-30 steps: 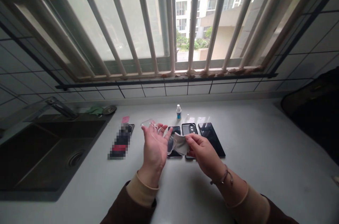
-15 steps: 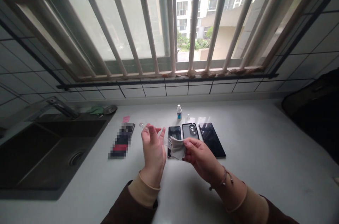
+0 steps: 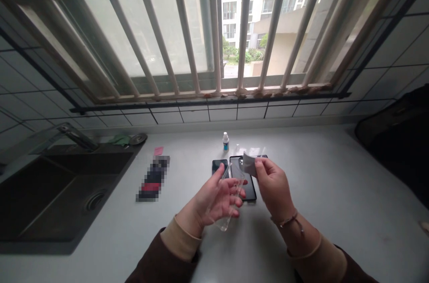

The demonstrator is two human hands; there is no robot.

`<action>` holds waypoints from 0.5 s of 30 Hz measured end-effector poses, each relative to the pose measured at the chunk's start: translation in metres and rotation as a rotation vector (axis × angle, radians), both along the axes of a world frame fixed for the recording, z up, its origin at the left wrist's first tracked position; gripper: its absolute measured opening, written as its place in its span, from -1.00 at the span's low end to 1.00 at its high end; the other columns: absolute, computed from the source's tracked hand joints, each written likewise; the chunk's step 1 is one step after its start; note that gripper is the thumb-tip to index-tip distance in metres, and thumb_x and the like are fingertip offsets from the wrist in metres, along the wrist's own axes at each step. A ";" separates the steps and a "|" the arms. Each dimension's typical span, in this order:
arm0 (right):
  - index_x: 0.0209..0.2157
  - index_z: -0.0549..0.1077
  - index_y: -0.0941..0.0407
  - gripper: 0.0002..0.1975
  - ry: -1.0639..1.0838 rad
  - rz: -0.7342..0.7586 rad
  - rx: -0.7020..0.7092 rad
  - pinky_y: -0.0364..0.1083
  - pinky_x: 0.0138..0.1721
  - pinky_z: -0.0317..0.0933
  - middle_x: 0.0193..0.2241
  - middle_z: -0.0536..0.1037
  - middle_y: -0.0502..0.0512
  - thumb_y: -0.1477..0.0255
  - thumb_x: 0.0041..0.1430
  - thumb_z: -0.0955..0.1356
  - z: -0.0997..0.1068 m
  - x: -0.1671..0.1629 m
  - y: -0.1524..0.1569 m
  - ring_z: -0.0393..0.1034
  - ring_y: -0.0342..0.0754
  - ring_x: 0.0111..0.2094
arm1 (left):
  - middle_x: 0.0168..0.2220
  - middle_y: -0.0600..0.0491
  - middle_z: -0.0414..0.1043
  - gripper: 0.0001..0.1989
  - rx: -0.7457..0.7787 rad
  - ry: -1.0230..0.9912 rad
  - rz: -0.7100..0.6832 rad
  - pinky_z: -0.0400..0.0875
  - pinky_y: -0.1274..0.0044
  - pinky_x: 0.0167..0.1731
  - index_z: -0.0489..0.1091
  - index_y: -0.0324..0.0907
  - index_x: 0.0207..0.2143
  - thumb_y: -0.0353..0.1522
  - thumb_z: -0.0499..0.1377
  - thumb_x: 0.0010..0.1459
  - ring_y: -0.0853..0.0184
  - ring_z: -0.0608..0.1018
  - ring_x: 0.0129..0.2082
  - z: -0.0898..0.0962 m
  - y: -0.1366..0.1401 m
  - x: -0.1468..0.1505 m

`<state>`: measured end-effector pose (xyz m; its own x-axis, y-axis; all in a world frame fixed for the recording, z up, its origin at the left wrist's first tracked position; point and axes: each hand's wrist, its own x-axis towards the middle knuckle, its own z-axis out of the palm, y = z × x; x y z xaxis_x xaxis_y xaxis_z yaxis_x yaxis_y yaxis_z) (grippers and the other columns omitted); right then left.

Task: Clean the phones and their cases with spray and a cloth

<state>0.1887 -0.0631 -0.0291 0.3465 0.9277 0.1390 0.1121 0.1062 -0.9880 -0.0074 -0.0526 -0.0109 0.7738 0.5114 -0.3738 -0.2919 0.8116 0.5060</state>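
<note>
A clear phone case (image 3: pixel 224 226) lies across the palm of my left hand (image 3: pixel 209 200). That hand is turned palm up, its thumb at one edge of the case and the fingers spread beneath it. My right hand (image 3: pixel 274 187) pinches a small grey cloth (image 3: pixel 248 165) between thumb and fingers, a short way right of the case. On the counter beyond them lie a dark phone (image 3: pixel 219 165), partly covered by my left hand, and a black phone case (image 3: pixel 248 190) with camera cutouts. A flat black device behind my right hand is almost wholly hidden.
A small white bottle (image 3: pixel 225 142) stands upright near the back of the white counter (image 3: pixel 328 176), a tiny clear cap (image 3: pixel 237 147) beside it. To the left are a blurred-out dark object (image 3: pixel 152 179), a pink slip (image 3: pixel 158 151) and a dark sink (image 3: pixel 63 198) with a faucet (image 3: pixel 77 138).
My left hand has rolled from edge-on to palm up, showing the clear case. My right hand has drawn the cloth up and to the right, off the case.
</note>
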 end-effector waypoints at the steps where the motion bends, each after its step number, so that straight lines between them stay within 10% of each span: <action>1: -0.23 0.60 0.10 -0.58 -0.138 -0.005 0.017 -0.09 -0.31 0.36 -0.39 0.66 0.08 0.04 0.40 0.34 0.002 0.003 -0.001 0.52 0.01 -0.35 | -0.16 -0.15 0.47 -0.20 0.007 -0.016 -0.056 0.56 0.49 -0.41 0.45 -0.35 0.11 0.20 -0.06 0.38 0.31 0.55 -0.37 0.000 -0.002 0.000; 7: -0.24 0.59 0.07 -0.65 -0.381 0.148 0.074 -0.13 -0.44 0.30 -0.46 0.64 0.03 0.17 0.49 0.28 0.007 -0.003 -0.011 0.52 -0.04 -0.47 | -0.17 -0.14 0.47 -0.30 -0.002 0.044 -0.143 0.61 0.44 -0.35 0.48 -0.34 0.08 0.10 -0.04 0.43 0.30 0.56 -0.34 -0.012 -0.004 0.004; 15: 0.06 0.57 0.05 -0.74 -0.621 0.242 0.475 0.05 0.07 0.46 -0.03 0.69 0.16 0.45 0.48 0.29 0.009 -0.011 -0.015 0.61 0.09 0.01 | -0.26 -0.09 0.45 -0.20 -0.028 0.139 -0.062 0.53 0.45 -0.46 0.51 -0.30 -0.14 0.27 -0.08 0.33 0.28 0.56 -0.41 -0.011 -0.006 0.011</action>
<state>0.1772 -0.0776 -0.0202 -0.1255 0.7609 0.6366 0.5440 0.5894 -0.5972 0.0033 -0.0590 -0.0218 0.7433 0.4525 -0.4927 -0.1698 0.8400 0.5153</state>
